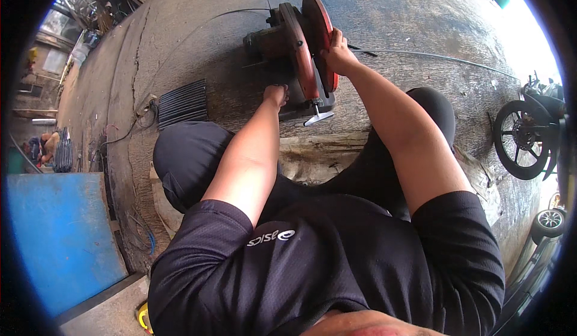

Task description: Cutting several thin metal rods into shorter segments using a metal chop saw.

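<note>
A cut-off saw (296, 48) with a red curved guard and a dark motor stands on the ground in front of me. My right hand (341, 54) has its fingers curled over the edge of a round, red-rimmed cover (321, 33) on the saw's right side. My left hand (276, 95) is closed, low over the dark base left of the guard. Whatever its fingers hold, if anything, is hidden. A silver T-shaped handle (318, 118) sticks out toward me at the saw's near end.
A row of dark cut rods (182, 103) lies left of the saw. One long thin rod (433, 52) stretches off to the right. A blue panel (63, 234) is at lower left, wooden planks (324, 156) lie between my legs, and a motorcycle wheel (522, 139) stands at right.
</note>
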### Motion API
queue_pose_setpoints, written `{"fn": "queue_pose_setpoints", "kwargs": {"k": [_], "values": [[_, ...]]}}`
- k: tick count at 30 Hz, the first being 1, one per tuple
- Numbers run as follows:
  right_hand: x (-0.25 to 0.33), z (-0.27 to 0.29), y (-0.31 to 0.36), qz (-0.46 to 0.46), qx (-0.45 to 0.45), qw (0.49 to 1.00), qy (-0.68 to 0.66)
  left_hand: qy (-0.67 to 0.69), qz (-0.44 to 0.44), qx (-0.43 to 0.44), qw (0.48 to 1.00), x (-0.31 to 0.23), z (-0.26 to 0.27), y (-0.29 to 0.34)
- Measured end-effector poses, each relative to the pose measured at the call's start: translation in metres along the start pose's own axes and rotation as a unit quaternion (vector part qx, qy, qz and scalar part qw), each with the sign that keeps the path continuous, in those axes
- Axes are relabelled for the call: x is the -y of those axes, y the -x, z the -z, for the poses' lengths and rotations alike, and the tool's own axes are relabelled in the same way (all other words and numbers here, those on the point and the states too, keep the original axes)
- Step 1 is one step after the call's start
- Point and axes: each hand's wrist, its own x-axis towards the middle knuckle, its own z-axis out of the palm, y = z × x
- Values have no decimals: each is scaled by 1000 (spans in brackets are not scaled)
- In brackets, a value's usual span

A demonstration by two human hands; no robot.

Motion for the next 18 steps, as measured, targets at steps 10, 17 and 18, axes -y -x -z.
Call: {"fn": "queue_pose_setpoints", "kwargs": {"k": [10, 17, 18], "values": [[2, 2, 3, -23, 5, 999, -22, 282, -6, -87, 955, 21, 5, -20], [-6, -7, 3, 132, -86, 987, 28, -495, -51, -188, 847, -6, 18, -41], [-4, -6, 3, 73, -55, 996, -7, -564, -49, -167, 807, -13, 22, -46]]}}
